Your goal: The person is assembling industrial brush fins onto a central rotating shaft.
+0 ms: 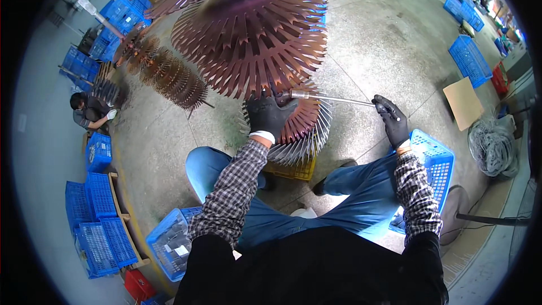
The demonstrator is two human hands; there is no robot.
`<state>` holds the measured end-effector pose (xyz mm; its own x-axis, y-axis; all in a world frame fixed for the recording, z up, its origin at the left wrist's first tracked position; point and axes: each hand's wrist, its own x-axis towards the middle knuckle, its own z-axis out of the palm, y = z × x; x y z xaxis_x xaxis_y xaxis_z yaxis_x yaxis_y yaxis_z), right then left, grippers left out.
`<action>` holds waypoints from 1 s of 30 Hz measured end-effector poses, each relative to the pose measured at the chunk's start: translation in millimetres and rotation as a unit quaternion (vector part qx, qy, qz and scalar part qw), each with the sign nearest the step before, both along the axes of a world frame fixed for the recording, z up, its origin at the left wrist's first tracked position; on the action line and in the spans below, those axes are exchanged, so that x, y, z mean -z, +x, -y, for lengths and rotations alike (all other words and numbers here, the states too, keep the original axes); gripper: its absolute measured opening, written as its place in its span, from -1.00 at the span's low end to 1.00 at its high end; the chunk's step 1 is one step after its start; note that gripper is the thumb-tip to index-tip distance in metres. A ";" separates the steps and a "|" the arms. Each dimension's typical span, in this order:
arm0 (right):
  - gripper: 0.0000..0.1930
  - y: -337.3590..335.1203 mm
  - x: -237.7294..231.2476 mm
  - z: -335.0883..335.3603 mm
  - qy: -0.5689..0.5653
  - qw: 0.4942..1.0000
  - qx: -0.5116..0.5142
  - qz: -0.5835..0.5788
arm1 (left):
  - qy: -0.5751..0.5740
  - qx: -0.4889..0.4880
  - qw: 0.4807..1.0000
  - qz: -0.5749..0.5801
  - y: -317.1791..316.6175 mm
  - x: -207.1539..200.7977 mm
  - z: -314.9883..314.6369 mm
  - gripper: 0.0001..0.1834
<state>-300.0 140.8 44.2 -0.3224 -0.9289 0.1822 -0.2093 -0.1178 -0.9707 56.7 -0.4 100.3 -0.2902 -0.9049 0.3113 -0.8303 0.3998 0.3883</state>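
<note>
My right hand [390, 120], in a black glove, is closed round the far end of a long metal bar wrench [350, 100]. The bar runs left to a thicker metal head beside the hub, under a stack of coppery toothed discs [248, 39]. My left hand [268, 117], also black-gloved, is at this head; its fingers look curled, but the discs and hub hide what they hold. Below it lies another toothed disc stack [307, 130], copper above and silvery at the rim. This lower stack is over a yellow crate [291, 168] between my legs.
Blue crates stand beside my right leg [440, 164] and left leg [169, 243], with more stacked along the left wall [101, 243]. A finished-looking disc shaft [169, 76] leans at left. A co-worker [93, 110] crouches farther left. Coiled wire [492, 147] and cardboard [463, 103] lie at right.
</note>
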 end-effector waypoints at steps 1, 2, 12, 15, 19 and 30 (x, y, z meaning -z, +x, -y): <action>-0.67 -0.3 -0.6 1.7 0.003 1.000 -0.003 0.025 | 0.033 -0.023 0.999 0.010 -1.8 -0.9 0.0 -0.65; -0.67 0.6 -3.1 3.9 0.002 1.000 -0.006 0.026 | 0.032 -0.026 0.999 0.011 -1.9 -0.6 0.0 -0.65; -0.75 -12.3 2.0 30.3 0.016 0.995 -0.044 -0.091 | -0.005 -0.027 1.000 0.004 -3.9 6.5 -2.0 -0.58; -0.66 0.7 -6.4 44.2 0.034 0.999 0.012 -0.013 | -0.067 -0.023 0.997 -0.024 4.0 15.9 4.8 -0.57; -0.39 5.2 -22.1 52.0 0.103 0.986 0.127 0.014 | -0.150 -0.012 0.987 -0.048 -2.5 16.5 -4.2 -0.50; -0.40 7.3 -25.7 67.2 0.136 0.968 0.198 0.071 | -0.049 -0.034 0.998 -0.029 3.7 9.6 -15.8 -0.25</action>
